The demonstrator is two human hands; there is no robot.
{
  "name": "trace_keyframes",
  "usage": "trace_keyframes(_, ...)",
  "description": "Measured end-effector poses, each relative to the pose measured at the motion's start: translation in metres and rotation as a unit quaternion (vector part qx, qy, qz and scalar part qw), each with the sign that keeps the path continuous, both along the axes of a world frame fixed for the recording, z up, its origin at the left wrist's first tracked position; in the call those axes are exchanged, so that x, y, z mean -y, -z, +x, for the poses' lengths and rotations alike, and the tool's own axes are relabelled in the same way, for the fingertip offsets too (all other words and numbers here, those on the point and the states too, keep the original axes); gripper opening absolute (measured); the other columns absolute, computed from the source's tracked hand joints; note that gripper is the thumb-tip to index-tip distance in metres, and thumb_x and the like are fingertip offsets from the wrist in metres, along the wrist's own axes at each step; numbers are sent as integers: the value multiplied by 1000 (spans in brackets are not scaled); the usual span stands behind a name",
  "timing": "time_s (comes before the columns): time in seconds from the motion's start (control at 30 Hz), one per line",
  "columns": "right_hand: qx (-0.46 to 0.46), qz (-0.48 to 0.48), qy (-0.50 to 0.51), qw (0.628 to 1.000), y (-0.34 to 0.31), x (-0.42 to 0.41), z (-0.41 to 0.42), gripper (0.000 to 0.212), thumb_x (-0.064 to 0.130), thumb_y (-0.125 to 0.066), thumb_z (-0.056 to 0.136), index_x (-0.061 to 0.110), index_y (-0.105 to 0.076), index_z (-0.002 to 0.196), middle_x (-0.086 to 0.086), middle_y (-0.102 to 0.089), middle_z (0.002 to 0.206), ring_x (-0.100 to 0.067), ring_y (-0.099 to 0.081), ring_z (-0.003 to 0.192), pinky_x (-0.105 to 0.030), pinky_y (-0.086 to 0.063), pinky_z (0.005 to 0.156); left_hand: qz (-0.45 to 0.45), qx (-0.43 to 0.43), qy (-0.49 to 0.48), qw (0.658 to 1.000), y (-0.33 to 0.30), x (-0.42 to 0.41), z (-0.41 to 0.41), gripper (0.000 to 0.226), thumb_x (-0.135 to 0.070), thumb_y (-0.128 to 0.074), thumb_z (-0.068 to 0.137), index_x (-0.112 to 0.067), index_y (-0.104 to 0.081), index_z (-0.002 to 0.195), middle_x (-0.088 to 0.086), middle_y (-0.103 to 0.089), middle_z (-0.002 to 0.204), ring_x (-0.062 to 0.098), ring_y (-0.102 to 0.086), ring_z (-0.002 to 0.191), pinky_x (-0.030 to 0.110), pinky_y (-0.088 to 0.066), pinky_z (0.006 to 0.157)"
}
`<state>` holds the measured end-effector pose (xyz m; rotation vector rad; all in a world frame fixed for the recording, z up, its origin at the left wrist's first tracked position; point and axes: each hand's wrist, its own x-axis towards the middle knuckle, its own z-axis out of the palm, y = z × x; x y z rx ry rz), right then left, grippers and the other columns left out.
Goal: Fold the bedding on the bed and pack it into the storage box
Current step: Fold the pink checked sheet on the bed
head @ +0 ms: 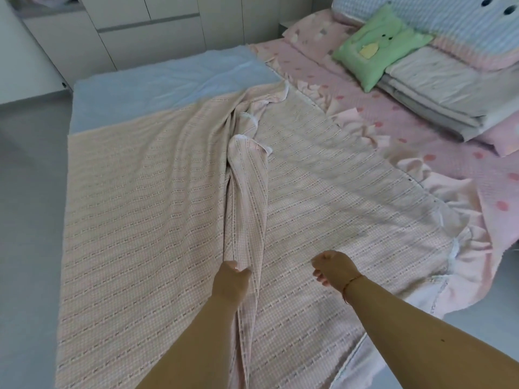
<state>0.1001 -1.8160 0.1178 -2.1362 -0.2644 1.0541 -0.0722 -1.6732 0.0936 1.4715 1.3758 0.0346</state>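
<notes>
A pink checked blanket [146,220] is spread over most of the bed. A long raised ridge of the same cloth [247,192] runs down its middle toward me. My left hand [231,279] grips the near end of that ridge, fingers curled round the bunched cloth. To the right, my right hand [332,266] hovers just above the flat blanket with its fingers curled and nothing visible in it. No storage box is in view.
A light blue sheet [168,77] covers the far end of the bed. At the right lie a pink dotted sheet with ruffles [393,116], a green cushion [376,47], a stack of folded bedding [438,88] and a striped pillow [449,18]. White cabinets [157,26] stand beyond; grey floor [28,192] is at left.
</notes>
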Motion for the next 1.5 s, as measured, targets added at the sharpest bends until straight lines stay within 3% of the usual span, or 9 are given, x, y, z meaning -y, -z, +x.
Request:
trace_keyframes(0.17, 62, -127, -131, 981, 26, -13, 63, 26, 18, -49, 94, 20, -52, 68, -6, -60, 86, -20, -55, 81, -34, -49, 82, 12, -33, -43, 998, 33, -24, 45, 68, -27, -66, 86, -5, -37, 144, 16, -46, 143, 32, -51, 126, 43, -43, 105)
trace_keyframes(0.4, 39, -142, -127, 981, 60, -26, 94, 24, 15, -51, 91, 18, -54, 68, -9, -61, 85, -23, -56, 82, -38, -50, 84, 84, -113, -82, 987, 59, -52, 87, 87, -32, -70, 80, 1, -26, 148, 21, -39, 148, 35, -40, 135, 40, -33, 113)
trace_keyframes(0.5, 8, -106, -92, 990, 70, -30, 96, 20, 12, -57, 87, 10, -58, 68, -10, -61, 75, -23, -57, 75, -38, -50, 76, 57, -125, -100, 986, 69, -64, 97, 88, -39, -70, 75, -3, -30, 145, 18, -44, 143, 35, -45, 129, 42, -38, 109)
trace_keyframes(0.7, -46, -58, -66, 995, 79, -41, 106, 26, 4, -52, 88, 9, -54, 62, -6, -55, 58, -18, -50, 55, -25, -42, 56, 10, -8, -86, 996, 69, -66, 116, 29, -21, -67, 86, -5, -65, 110, 9, -67, 96, 26, -64, 91, 30, -50, 78)
trace_keyframes(0.97, -112, -23, -48, 992, 81, -64, 137, 29, 8, -54, 93, 11, -51, 64, -5, -49, 57, -14, -44, 48, -18, -39, 42, 106, 19, 73, 991, 58, -33, 142, 38, -15, -51, 95, -14, -53, 133, 3, -62, 127, 24, -57, 117, 23, -42, 95)
trace_keyframes(1.1, -147, -27, -36, 988, 83, -64, 157, 25, 10, -55, 92, 10, -50, 68, -5, -48, 55, -14, -43, 45, -19, -38, 43, 126, 0, 164, 978, 63, -8, 165, 31, -8, -46, 97, -7, -59, 125, 10, -65, 115, 26, -61, 104, 16, -36, 77)
trace_keyframes(1.27, -183, -24, -1, 983, 89, -61, 182, 27, 5, -53, 92, 11, -44, 67, -4, -42, 48, -10, -36, 32, -17, -30, 38, 107, 11, 122, 987, 64, 2, 178, 26, -9, -48, 97, -6, -62, 118, 5, -67, 105, 23, -62, 95, 12, -36, 64)
trace_keyframes(1.37, -186, -16, 3, 982, 88, -66, 190, 26, 4, -53, 92, 9, -47, 68, -4, -45, 49, -9, -38, 31, -16, -33, 38, 55, 45, 21, 997, 61, -3, 185, 27, -13, -53, 95, -14, -62, 120, -10, -64, 105, 12, -61, 100, 16, -39, 78)
trace_keyframes(1.5, -170, 42, 7, 985, 74, -77, 200, 20, 10, -53, 94, 8, -50, 75, -5, -47, 51, -10, -42, 35, -18, -34, 35, 45, -5, 175, 984, 44, 15, 209, 35, -29, -51, 94, -6, -59, 119, 8, -65, 117, 20, -60, 105, 26, -45, 84)
